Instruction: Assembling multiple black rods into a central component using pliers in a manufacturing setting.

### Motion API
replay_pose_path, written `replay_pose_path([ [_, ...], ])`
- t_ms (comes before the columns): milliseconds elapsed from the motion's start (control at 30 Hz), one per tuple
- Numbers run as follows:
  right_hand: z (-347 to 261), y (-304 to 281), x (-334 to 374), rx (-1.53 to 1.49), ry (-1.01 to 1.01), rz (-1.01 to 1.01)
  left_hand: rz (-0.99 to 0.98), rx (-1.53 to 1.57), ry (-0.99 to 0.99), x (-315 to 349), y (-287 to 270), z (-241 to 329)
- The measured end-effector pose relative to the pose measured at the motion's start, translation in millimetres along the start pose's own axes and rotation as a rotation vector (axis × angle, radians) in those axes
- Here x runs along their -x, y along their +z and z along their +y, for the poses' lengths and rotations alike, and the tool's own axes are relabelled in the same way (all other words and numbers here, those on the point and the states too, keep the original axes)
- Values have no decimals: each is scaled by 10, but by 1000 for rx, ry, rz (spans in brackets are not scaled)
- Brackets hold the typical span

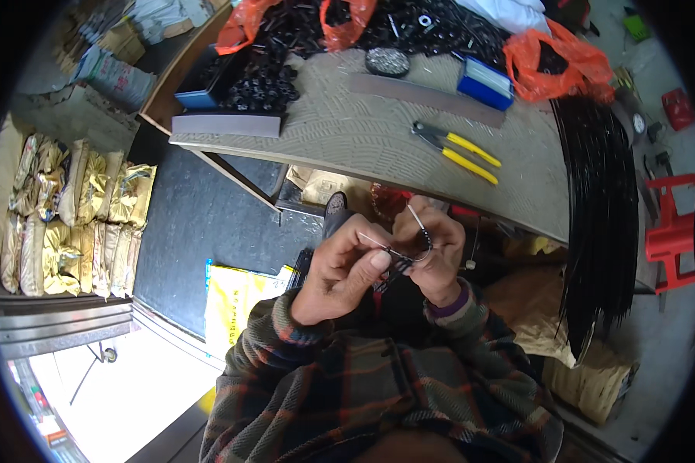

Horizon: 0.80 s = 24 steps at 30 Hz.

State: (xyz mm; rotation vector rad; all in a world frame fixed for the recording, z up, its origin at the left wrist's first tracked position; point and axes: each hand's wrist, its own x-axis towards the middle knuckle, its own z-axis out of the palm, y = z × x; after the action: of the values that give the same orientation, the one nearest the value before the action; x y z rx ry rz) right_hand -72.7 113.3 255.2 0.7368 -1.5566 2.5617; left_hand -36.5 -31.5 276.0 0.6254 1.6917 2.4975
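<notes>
Close to my lap, my left hand (347, 272) pinches a thin cord (375, 241) with a pale, stiff-looking end between thumb and fingers. My right hand (439, 251) has its fingers closed on the same looped cord, whose dark, beaded-looking stretch and other pale tip stick up beside the fingers. Small dark pieces show between the two hands, partly hidden by the fingers. Beyond them, on the table (324, 104), lies a pair of pliers (471, 166) with yellow handles, apart from both hands.
Heaped black small parts (301, 27) and red plastic bags (552, 65) cover the table's far side. A blue box (486, 83) stands there. Long black strands (598, 216) hang over the right edge, near a red stool (672, 231). Wrapped bundles (77, 216) are stacked left.
</notes>
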Motion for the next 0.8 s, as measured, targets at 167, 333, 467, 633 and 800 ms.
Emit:
replay_pose_path([
  [167, -47, -47, -290, 97, 71, -320, 241, 119, 59, -134, 43, -22],
  [333, 150, -132, -1183, 318, 444, -706, 407, 154, -57, 10, -182, 4],
  [467, 998, 122, -1866, 993, -105, -426, 383, 165, 107, 21, -257, -43],
  [633, 1376, 292, -2179, 1463, -533, -367, 400, 161, 75, 55, -243, -47],
  [800, 1422, 345, -2178, 1524, -536, -414, 384, 154, -24, 35, -284, 10],
])
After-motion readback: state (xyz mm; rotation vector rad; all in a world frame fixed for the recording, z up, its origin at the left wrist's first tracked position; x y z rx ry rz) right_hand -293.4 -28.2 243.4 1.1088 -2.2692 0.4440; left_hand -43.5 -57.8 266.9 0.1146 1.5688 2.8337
